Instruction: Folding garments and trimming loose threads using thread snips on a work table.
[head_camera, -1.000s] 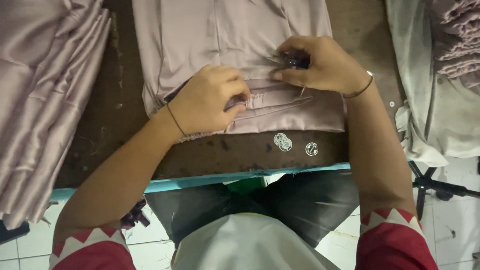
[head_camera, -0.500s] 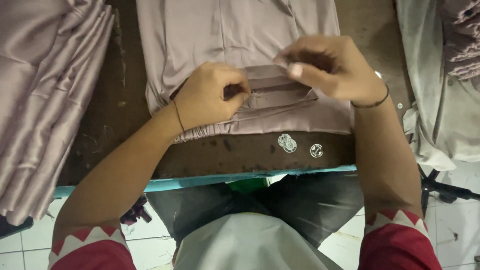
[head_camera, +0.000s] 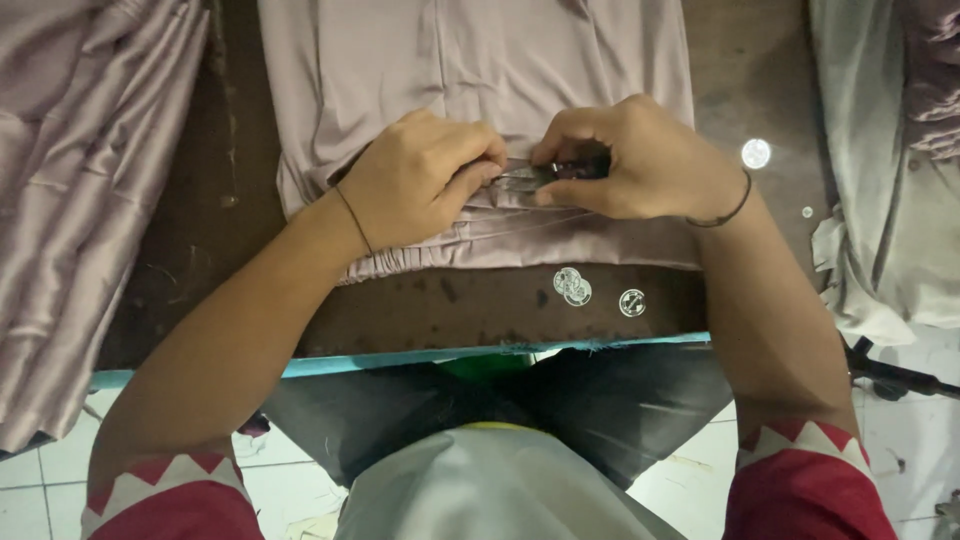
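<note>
Change: moved closer together since half a second ago, right hand (head_camera: 640, 160) now down at the waistband beside left hand (head_camera: 425, 180), fingertips nearly meeting.
Table (head_camera: 250, 310): dark, worn wood with a teal front edge, bearing everything below.
Stacked fabric (head_camera: 80, 180): pale mauve satin piled at the left edge, well apart from both hands.
Grey cloth (head_camera: 880, 200): heaped at the right edge, untouched.
Garment (head_camera: 470, 70): mauve satin piece laid flat at table centre, gathered waistband nearest the body; soft, light, slippery (likely to slide under a loose grip), best pinched at the thicker waistband fold.
Left hand: fingers curled, pressing and pinching the waistband fold.
Right hand: closed around a small dark metal tool (head_camera: 560, 172), probably thread snips, tip at the fold.
Coins (head_camera: 572, 286): three small silvery discs just below the waistband, a fourth farther right.
</note>
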